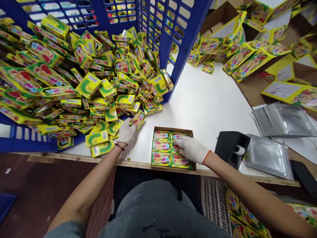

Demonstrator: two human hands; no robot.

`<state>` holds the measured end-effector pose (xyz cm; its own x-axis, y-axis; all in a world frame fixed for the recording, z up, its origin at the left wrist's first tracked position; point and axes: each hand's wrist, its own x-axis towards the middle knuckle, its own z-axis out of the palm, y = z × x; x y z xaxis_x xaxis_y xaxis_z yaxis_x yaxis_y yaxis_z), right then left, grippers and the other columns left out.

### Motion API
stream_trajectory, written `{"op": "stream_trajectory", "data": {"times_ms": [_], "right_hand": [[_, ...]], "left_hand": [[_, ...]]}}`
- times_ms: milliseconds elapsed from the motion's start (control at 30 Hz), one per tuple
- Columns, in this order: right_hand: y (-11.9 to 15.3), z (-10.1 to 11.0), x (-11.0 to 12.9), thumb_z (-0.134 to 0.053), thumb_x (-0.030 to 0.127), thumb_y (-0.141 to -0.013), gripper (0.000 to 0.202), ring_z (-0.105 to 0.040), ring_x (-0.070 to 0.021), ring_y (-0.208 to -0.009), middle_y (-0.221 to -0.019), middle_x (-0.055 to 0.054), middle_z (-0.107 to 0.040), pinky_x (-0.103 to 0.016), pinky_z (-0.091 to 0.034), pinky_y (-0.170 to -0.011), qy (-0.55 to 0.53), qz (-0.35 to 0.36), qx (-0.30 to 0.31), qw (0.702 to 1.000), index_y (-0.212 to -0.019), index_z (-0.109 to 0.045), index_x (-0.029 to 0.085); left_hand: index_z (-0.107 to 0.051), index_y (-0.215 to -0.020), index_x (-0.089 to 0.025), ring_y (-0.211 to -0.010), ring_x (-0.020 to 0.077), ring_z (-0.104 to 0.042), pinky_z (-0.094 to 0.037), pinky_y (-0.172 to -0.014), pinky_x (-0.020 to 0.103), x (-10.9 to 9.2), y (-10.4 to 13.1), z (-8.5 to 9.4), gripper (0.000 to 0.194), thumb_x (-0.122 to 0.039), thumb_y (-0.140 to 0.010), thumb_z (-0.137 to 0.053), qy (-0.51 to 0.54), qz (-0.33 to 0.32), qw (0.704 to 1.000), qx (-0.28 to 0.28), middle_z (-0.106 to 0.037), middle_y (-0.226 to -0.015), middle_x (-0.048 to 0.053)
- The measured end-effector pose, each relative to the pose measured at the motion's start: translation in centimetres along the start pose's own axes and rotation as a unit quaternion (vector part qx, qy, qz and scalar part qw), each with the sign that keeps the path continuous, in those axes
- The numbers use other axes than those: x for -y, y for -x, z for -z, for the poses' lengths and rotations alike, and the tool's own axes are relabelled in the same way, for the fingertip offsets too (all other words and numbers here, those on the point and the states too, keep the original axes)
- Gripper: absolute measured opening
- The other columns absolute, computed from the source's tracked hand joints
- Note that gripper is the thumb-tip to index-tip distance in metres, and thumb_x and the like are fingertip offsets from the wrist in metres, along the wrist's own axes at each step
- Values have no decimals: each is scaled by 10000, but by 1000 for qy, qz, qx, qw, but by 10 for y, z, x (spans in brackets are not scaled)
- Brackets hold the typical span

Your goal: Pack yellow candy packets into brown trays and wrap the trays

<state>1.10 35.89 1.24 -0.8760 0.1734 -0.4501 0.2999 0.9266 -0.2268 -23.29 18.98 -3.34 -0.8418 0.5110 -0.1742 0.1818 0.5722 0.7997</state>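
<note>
My left hand (126, 131), in a white knitted glove, grips a small yellow-green candy box (138, 119) at the edge of the loose pile. My gloved right hand (192, 148) lies over the right column of boxes in an open carton (173, 128). Its fingertips touch a box there, but I cannot tell whether they hold it. Inside the carton, several "Twins" boxes (161, 159) lie face up in two columns. The heap of loose candy boxes (106, 89) spills from a blue plastic basket (182, 49) tipped on its side.
A black tape dispenser (231, 147) stands right of the carton. Beyond it are stacked clear plastic trays (284, 120) and a dark phone-like slab (304, 177). Empty yellow display cartons (257, 61) crowd the back right. A white crate (214, 198) sits below the wooden table edge (138, 164).
</note>
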Motion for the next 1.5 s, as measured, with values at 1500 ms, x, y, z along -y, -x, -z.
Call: {"op": "stream_trajectory", "data": {"times_ms": [1500], "right_hand": [[-28, -63, 11, -453, 119, -918, 395, -523, -311, -1291, -1420, -223, -497, -456, -518, -1005, -94, -57, -273, 956, -1264, -640, 156]], "left_hand": [[-641, -1026, -185, -1072, 349, -569, -376, -947, 483, 15, 0, 21, 377, -416, -731, -675, -274, -169, 945, 56, -659, -1016, 139]]}}
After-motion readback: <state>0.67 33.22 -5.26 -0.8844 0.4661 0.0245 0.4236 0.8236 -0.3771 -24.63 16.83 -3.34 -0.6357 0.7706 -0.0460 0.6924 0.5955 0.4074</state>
